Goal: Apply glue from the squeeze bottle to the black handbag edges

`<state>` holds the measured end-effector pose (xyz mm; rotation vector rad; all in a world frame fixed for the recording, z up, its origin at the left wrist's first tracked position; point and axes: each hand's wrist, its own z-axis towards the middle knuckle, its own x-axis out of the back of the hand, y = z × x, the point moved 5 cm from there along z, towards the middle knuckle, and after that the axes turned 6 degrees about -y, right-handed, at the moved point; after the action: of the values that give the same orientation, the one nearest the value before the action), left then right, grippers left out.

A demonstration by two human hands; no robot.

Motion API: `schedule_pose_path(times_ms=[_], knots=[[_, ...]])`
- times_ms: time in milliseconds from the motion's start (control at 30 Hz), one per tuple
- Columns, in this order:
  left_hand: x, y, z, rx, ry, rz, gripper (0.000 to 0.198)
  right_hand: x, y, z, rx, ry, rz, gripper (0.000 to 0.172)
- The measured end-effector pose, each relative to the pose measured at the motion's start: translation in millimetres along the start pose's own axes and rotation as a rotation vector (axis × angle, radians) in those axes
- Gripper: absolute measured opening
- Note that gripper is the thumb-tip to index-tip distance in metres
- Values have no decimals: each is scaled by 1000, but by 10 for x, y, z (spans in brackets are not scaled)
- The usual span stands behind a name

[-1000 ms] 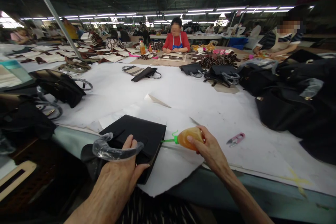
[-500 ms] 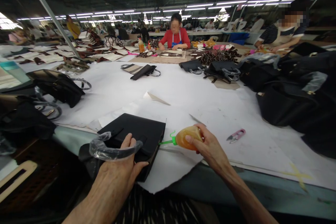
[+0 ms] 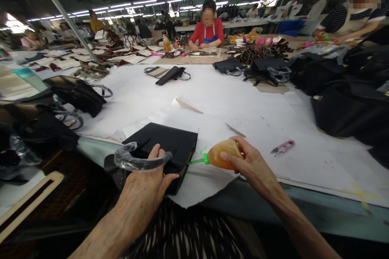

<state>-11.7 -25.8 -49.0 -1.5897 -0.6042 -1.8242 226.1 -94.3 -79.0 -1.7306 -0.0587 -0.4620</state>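
Observation:
A black handbag [image 3: 164, 135] lies on its side at the near edge of the white-covered table. My left hand [image 3: 148, 180] reaches under its plastic-wrapped handle [image 3: 142, 162], fingers pressed on the panel and thumb at the near right edge, steadying it. My right hand [image 3: 247, 156] is wrapped round a soft squeeze bottle [image 3: 221, 154] of amber liquid, probably glue, tipped to the left. Its thin green nozzle [image 3: 196, 161] meets the bag's right side edge. Whether liquid is coming out is too small to tell.
Pink-handled thread snips [image 3: 283, 148] and a pointed blade [image 3: 235, 130] lie to the right. Black bags are piled at right [image 3: 343, 107] and left [image 3: 75, 93]. A brown crate [image 3: 60, 190] stands low at left. Across the table sits a co-worker in red [image 3: 206, 32].
The view has tilted and shifted a little. The nozzle tip has slid slightly toward me along the bag's right edge. Both hands keep their holds.

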Motion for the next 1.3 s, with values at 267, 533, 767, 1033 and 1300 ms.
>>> schedule_pose_path(times_ms=[267, 533, 767, 1033, 1300], knots=[[52, 10, 19, -30, -16, 24, 48, -31, -35, -80, 10, -22, 32, 33], [44, -19, 36, -5, -56, -46, 48, -51, -10, -166, 19, -41, 73, 34], [42, -23, 29, 6, -63, -58, 44, -89, 54, -186, -29, -84, 137, 35], [29, -27, 51, 16, -87, -29, 47, -123, 100, -244, -115, -68, 194, 34], [49, -27, 73, 21, -46, -45, 45, -275, 305, -345, -260, -95, 403, 38]])
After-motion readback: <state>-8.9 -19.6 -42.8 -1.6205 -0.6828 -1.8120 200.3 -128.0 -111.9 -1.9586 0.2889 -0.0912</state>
